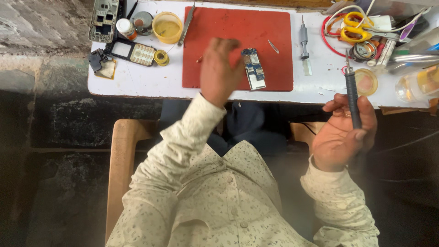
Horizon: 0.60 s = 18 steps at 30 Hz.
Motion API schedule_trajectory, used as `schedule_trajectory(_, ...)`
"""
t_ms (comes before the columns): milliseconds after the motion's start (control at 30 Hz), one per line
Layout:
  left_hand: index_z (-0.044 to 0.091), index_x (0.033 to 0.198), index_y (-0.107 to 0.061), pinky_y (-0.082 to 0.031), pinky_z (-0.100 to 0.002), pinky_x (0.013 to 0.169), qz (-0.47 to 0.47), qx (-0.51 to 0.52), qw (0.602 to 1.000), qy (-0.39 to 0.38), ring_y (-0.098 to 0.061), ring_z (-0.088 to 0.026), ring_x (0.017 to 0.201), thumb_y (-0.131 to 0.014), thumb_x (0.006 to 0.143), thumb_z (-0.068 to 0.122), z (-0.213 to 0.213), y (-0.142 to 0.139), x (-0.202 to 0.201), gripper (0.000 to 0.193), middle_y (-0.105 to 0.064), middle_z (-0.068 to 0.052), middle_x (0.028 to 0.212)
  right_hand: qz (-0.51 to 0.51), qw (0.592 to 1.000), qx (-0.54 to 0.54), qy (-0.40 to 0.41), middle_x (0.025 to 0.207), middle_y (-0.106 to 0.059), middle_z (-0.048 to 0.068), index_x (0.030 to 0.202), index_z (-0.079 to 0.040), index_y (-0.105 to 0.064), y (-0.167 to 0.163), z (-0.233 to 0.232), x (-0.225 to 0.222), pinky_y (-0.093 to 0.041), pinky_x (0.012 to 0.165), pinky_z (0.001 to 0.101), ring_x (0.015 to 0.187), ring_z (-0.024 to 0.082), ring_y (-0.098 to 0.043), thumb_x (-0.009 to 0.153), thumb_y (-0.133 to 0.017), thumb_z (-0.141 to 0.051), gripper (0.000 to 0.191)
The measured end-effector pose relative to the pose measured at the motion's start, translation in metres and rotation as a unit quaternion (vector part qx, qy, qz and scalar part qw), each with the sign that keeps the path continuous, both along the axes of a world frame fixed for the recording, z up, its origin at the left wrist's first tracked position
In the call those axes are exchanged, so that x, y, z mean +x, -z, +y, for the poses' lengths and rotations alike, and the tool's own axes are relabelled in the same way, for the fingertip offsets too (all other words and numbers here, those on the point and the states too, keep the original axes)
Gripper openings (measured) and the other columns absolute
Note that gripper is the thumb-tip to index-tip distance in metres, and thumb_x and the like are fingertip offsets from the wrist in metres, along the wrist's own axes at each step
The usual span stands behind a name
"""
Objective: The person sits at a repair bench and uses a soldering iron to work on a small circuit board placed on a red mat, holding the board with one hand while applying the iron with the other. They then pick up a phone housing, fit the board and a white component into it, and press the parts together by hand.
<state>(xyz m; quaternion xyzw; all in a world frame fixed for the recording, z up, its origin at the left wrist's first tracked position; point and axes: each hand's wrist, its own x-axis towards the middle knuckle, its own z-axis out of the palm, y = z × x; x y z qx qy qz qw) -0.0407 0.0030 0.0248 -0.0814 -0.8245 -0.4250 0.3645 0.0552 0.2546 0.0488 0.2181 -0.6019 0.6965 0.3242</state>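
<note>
Seat: the person sits on a wooden chair point(120, 155) drawn up to the table, close enough that both arms reach the work without leaning.
Right hand: the right hand point(344, 135) is nearest, off the table's front edge; it is closed around the soldering iron point(352, 97), fingers wrapped on the dark handle with the thumb along it; the tip points up and away from the body, clear of cloth and skin, which looks like a resting hold.
Left hand: the left hand point(219, 68) hovers over the front of the red mat point(274, 59), fingers spread and curled, grasping nothing; it is blurred, so whether it touches the mat cannot be told.
Circuit board: the small blue circuit board point(254, 68) lies flat on the mat just beside the left hand's fingers; the mat seems there to shield the white table point(137, 82) from heat and stop small parts sliding.
Mat edge: a thin metal sliver point(273, 45) lies further back on the mat; tweezers point(187, 24) rest across its left corner.
Left far side: a yellow pot point(167, 26), a solder reel point(161, 57) and a stripped phone frame point(104, 20) sit aside, out of the working area yet in reach.
Right far side: a screwdriver point(304, 39) lies beside the mat; yellow scissors point(359, 27) top a heap of cables and tools near the iron hand.
</note>
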Motion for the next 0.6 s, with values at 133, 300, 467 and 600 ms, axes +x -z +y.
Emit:
schedule_trajectory(133,0.001,0.113,-0.067,-0.050,-0.046,0.074,-0.059,-0.062,0.992,-0.097,-0.060,-0.036,0.092,-0.083,0.079,0.014,-0.016,0.013,-0.030,0.040,-0.059,-0.015,0.106,-0.048,0.997,-0.047,-0.031,0.119,-0.069,0.015,0.137,-0.004,-0.063,-0.005,0.012,-0.001,-0.050,0.088,0.0315,0.101,0.021,-0.062,0.114,-0.059,-0.035,0.039)
schedule_trajectory(300,0.004,0.096,-0.071,-0.050,-0.045,0.075,-0.107,-0.105,0.982,-0.114,-0.060,-0.032,0.092,-0.082,0.084,0.017,-0.015,0.030,-0.040,0.021,-0.059,-0.011,0.104,-0.065,0.996,-0.052,-0.039,0.114,-0.070,0.013,0.131,-0.005,-0.064,0.002,0.023,-0.003,-0.050,0.086,0.0301,0.097,0.019,-0.062,0.111,-0.071,-0.018,0.025)
schedule_trajectory(467,0.005,0.095,-0.071,-0.050,-0.044,0.074,-0.050,-0.106,0.988,-0.105,-0.063,-0.028,0.090,-0.080,0.086,0.015,-0.011,0.018,-0.032,0.016,-0.063,-0.007,0.099,-0.066,0.995,-0.063,-0.036,0.112,-0.068,0.011,0.122,-0.004,-0.065,0.005,0.019,-0.005,-0.051,0.081,0.0303,0.094,0.020,-0.063,0.109,-0.074,-0.016,0.020)
schedule_trajectory(600,0.007,0.105,-0.069,-0.053,-0.042,0.080,0.021,-0.049,0.998,0.018,-0.066,-0.029,0.093,-0.078,0.089,0.011,-0.002,-0.006,0.001,0.019,-0.068,-0.007,0.099,-0.082,0.992,-0.074,-0.063,0.111,-0.069,0.013,0.125,-0.005,-0.061,0.002,0.012,-0.003,-0.053,0.083,0.0322,0.095,0.021,-0.066,0.111,-0.069,-0.021,0.022)
